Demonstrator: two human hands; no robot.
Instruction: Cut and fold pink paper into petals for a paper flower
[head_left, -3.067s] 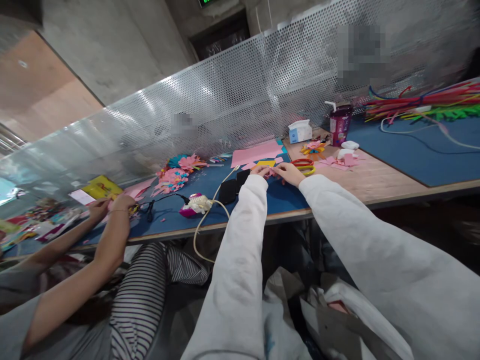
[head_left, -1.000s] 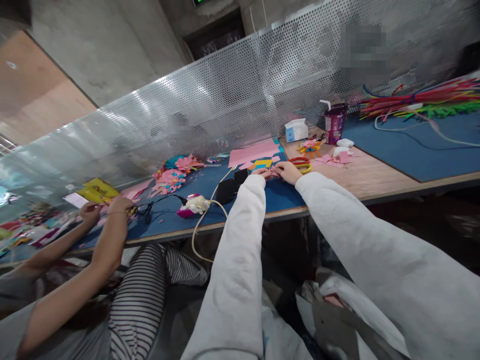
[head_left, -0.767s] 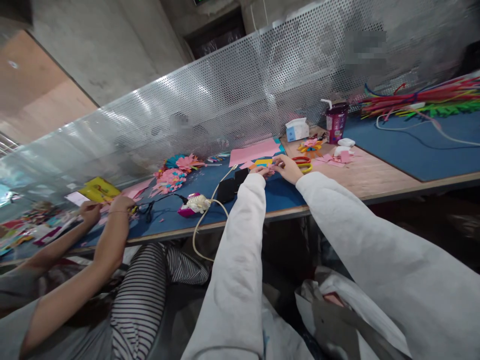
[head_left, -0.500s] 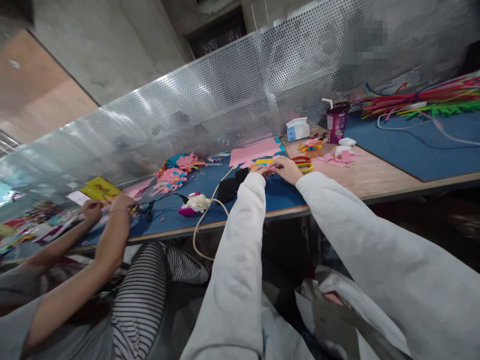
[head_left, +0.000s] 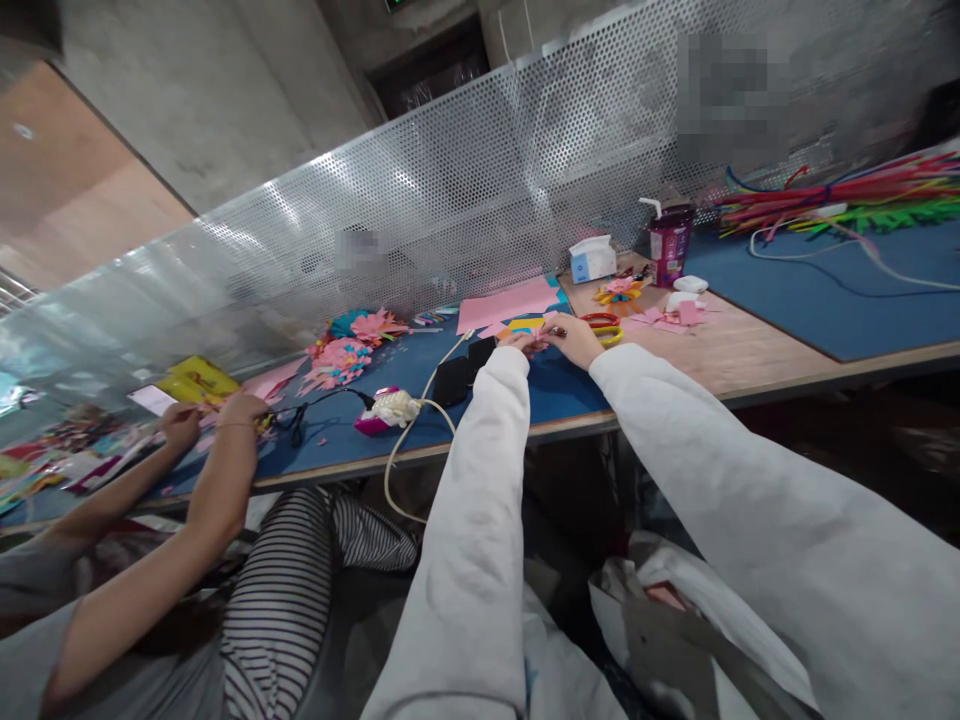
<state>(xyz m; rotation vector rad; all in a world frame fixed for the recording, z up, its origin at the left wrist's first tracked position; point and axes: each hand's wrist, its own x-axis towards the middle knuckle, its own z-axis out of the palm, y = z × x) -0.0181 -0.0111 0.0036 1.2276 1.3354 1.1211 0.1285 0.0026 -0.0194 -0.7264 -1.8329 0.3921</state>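
Observation:
My left hand (head_left: 528,344) and my right hand (head_left: 573,339) meet over the blue table mat, fingertips pinched together. Between them is a small pink paper piece (head_left: 538,335), mostly hidden by the fingers. Just behind the hands lie yellow paper (head_left: 526,325) and a large pink sheet (head_left: 506,304). Scissors with red and yellow handles (head_left: 604,328) rest right beside my right hand. To the left of my left hand are a black flat object (head_left: 451,381) and a pale cable.
A co-worker's hands (head_left: 240,408) work at the left. Pink paper flowers (head_left: 341,362) and a power strip (head_left: 390,410) lie between us. At the right stand a tissue pack (head_left: 592,259), a purple cup with a straw (head_left: 670,245), pink scraps (head_left: 679,317) and bundled pipe cleaners (head_left: 840,200).
My hands stay nearly in place, with the fingers shifting slightly around the pink paper. The whole view has moved a little.

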